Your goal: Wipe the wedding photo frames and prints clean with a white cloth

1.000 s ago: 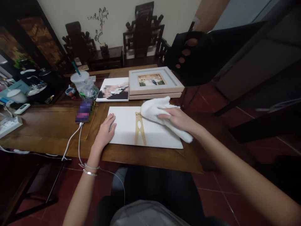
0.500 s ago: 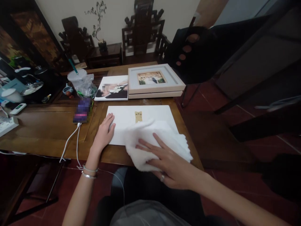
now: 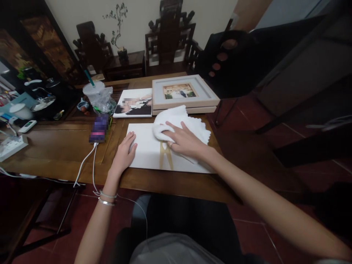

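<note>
A white rectangular panel (image 3: 143,150) lies flat on the wooden table, with a gold two-legged stand piece (image 3: 165,159) on its upper face. My left hand (image 3: 125,152) rests on the panel's left edge, fingers stretched out and holding nothing. Under my right hand (image 3: 187,141) is a white cloth (image 3: 172,116), pressed against the far part of the panel with some fingers tucked into a fold. The cloth and hand hide the top of the gold piece and much of the panel's right half.
Behind the panel lie a photo print (image 3: 134,104) and stacked pale wooden frames (image 3: 185,104). To the left are a phone (image 3: 99,128) with a white cable (image 3: 94,157), a lidded cup (image 3: 93,90), a plastic bag (image 3: 104,101) and a power strip (image 3: 13,146).
My right hand has slid the cloth away from me, from the panel's near edge to its far edge, uncovering the gold piece's legs. My left hand stays on the left edge.
</note>
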